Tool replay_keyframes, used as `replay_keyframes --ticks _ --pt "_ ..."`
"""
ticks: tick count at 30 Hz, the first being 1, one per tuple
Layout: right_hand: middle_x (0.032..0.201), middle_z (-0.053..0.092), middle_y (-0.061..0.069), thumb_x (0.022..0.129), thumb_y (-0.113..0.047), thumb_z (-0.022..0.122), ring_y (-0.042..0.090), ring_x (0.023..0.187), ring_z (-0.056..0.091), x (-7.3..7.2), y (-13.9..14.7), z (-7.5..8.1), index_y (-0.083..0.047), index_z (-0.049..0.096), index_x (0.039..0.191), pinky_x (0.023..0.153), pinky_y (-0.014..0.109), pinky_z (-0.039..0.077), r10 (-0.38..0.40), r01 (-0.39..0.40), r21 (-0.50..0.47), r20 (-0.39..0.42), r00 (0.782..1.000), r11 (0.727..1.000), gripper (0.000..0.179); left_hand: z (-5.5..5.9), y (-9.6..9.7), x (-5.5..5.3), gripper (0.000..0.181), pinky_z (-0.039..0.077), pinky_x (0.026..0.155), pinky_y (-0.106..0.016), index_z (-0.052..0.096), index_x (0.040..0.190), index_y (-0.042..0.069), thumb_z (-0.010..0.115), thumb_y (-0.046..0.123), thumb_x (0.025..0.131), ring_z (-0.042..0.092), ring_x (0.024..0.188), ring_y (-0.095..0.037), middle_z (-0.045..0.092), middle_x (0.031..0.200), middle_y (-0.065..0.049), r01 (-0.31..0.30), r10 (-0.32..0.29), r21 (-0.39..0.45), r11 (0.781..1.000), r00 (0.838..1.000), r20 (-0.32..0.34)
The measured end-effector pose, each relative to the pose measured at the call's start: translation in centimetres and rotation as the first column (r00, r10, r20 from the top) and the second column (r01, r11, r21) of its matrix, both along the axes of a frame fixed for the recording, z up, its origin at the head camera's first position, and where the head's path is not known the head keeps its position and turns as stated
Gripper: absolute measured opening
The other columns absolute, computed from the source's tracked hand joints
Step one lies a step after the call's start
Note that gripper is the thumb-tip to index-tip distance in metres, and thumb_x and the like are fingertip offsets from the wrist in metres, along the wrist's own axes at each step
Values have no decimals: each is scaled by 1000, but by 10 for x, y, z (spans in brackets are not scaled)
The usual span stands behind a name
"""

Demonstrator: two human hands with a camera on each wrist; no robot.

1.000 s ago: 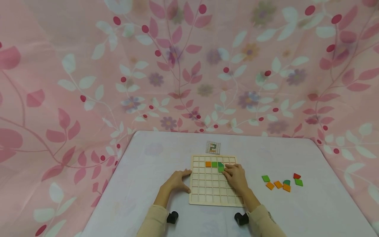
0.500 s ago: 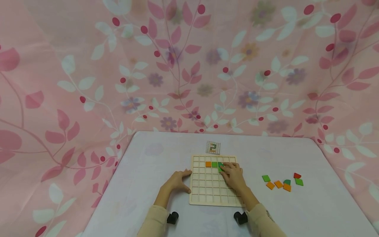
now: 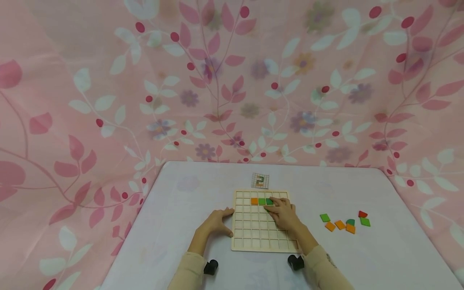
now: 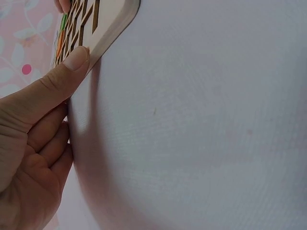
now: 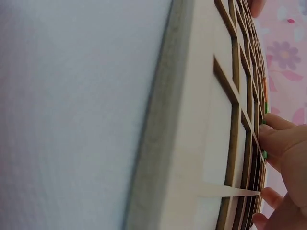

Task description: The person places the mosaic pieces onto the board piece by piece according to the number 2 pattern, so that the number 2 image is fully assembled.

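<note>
A wooden grid board (image 3: 250, 233) lies on the table. In one of its rows sit an orange square tile (image 3: 254, 201), a light green square tile (image 3: 262, 201) and a dark green tile (image 3: 268, 201). My right hand (image 3: 284, 213) reaches over the board, its fingertips touching around the dark green tile; another green tile below is mostly covered by them. My left hand (image 3: 215, 221) rests at the board's left side, thumb and forefinger spread along the edge. In the left wrist view, the left thumb (image 4: 76, 58) presses on the rim.
A small pattern card (image 3: 260, 181) with a figure on a grid lies behind the board. To the right lie several loose tiles, among them a red one (image 3: 363, 214), a dark green one (image 3: 350, 222) and an orange one (image 3: 330, 226). A floral cloth (image 3: 232, 100) hangs behind the table.
My right hand has shifted slightly left over the dark green tile, covering more of the green tile below. The left hand has stayed at the board's edge.
</note>
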State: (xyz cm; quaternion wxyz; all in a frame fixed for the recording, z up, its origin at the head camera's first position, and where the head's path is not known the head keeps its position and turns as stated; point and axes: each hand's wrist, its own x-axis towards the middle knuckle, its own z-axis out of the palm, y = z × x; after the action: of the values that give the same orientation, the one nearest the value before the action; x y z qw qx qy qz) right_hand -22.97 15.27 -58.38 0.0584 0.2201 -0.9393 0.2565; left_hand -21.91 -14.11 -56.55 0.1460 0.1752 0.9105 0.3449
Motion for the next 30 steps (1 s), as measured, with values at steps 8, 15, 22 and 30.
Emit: replay_keyframes --ticks 8,15,22,30 --pt "134 53 15 85 -13 67 44 121 37 1 3 -7 -13 72 110 83 57 30 -17 12 -63 -67 998 998 26 1 1 0 85 31 109 -48 54 132 3 90 14 55 41 131 -32 49 138 -13 2 -2 0 1000 1000 -3" --pt "117 63 18 84 -12 68 44 110 48 6 36 -8 -1 68 112 83 62 35 -205 182 -236 -77 976 955 30 1 0 1 84 30 108 -50 55 131 3 90 15 55 42 131 -33 49 137 -15 -6 6 -10 1000 1000 -2" --pt "98 66 28 82 -2 67 44 89 61 18 108 -5 9 68 102 77 58 49 -377 334 -283 -114 919 899 23 3 0 2 85 30 109 -49 54 132 3 89 15 56 41 131 -33 48 138 -15 -4 4 -5 1000 1000 2" --pt "99 58 37 85 -4 62 47 88 56 44 184 8 14 61 108 75 58 46 -552 527 -237 -50 832 816 29 4 0 2 85 31 108 -49 54 131 0 89 13 55 41 131 -35 48 137 -18 8 -8 -4 1000 1000 -11"
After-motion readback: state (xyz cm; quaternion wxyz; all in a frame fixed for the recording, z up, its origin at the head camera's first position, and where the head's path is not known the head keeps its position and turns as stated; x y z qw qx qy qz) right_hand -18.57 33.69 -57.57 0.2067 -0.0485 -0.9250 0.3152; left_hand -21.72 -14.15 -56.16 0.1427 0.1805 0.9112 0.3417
